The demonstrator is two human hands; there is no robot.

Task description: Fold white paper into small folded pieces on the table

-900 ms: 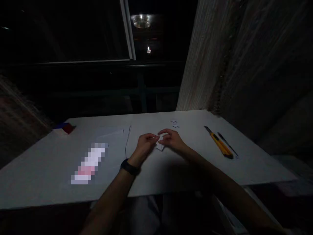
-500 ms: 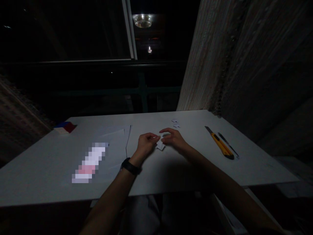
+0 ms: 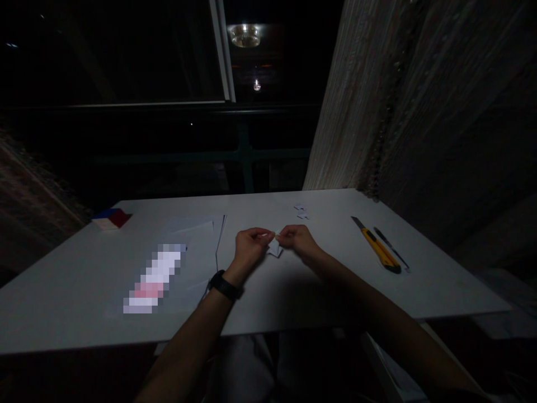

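- With the table's far edge taken as twelve o'clock and the small folded paper [image 3: 274,250] as the centre, everything on this dim white table [image 3: 268,206] is easy to place.
- From nine o'clock comes the left hand [image 3: 254,242], thumb and forefinger pinched together on the paper's top.
- From about two o'clock comes the right hand [image 3: 298,237], its fingertips also clamped there, almost meeting the left ones; the exact contact is hidden.
- The paper's lower part hangs out towards six, angular and creased.
- To work it well, I'd say both pinches belong close to the crease, edges lined up before any firm press.
- Light pressure would suit so small a piece; a hard tug might tear it or spoil the fold.
- Forearm shadow falls towards five, so tilting the paper to the light should help.
- Two small paper pieces [image 3: 302,216] lie at one o'clock.
- The yellow cutter [image 3: 380,249] lies at three, blade exposed, well apart from the fingers.
- At nine are loose sheets [image 3: 202,240].
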